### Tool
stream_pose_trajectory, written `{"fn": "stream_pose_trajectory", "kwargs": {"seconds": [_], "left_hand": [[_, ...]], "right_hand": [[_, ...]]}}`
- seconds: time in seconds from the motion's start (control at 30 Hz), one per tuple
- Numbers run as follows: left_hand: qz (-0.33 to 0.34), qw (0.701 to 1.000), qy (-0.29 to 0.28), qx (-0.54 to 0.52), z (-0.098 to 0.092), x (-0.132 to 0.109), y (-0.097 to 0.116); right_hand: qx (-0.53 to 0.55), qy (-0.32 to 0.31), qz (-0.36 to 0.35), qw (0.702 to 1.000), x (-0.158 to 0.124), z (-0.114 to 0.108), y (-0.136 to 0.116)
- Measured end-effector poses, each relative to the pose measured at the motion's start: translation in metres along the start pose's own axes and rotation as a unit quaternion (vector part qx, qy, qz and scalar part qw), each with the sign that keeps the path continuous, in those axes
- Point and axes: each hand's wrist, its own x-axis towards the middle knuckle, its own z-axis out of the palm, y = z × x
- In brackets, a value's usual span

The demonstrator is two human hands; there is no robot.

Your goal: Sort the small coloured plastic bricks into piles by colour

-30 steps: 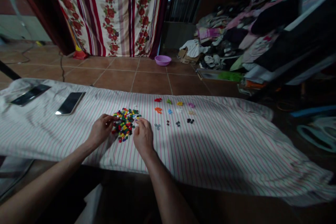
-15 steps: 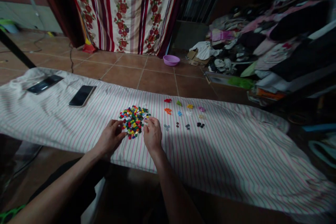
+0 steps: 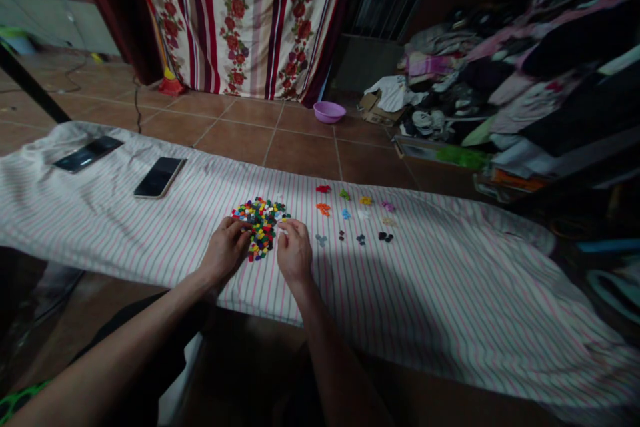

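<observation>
A pile of small multicoloured plastic pieces, like tiny bricks (image 3: 260, 240), lies on the striped cloth (image 3: 320, 300). My left hand (image 3: 226, 248) rests at the pile's left side, fingertips among the pieces, with thumb and forefinger a little apart. At the right edge of the pile my right hand (image 3: 294, 248) is closed in a pinch; whatever is between its fingertips is too small to make out. Right of it are small colour groups, among them red pieces (image 3: 323, 189), orange pieces (image 3: 323, 209), blue pieces (image 3: 346, 214), grey pieces (image 3: 321, 240) and black pieces (image 3: 385, 237).
Two phones lie on the cloth's left side, a near one (image 3: 160, 178) and a far one (image 3: 89, 154). Beyond the cloth's edge a purple basin (image 3: 329, 112) sits on the tiled floor. Heaped clothes (image 3: 480, 80) fill the back right, beside a floral curtain (image 3: 240, 20).
My left hand has moved right and slightly up, further over the pile, its thumb and fingers closer together. My right hand stays pinched at the pile's right edge. The view has shifted slightly.
</observation>
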Motion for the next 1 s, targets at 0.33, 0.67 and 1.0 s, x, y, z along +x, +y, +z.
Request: {"fn": "stream_pose_trajectory", "kwargs": {"seconds": [0.33,0.67,1.0], "left_hand": [[0.124,0.977,-0.111,0.131,0.011,-0.003,0.023],[0.166,0.951,-0.130,0.228,0.010,-0.002,0.026],[0.164,0.961,-0.096,0.199,0.006,-0.001,0.017]], "right_hand": [[-0.012,0.001,-0.001,1.000,-0.001,-0.002,-0.003],[-0.028,-0.025,0.014,0.999,-0.002,-0.005,-0.006],[0.027,-0.010,-0.002,1.000,-0.002,-0.011,-0.001]]}}
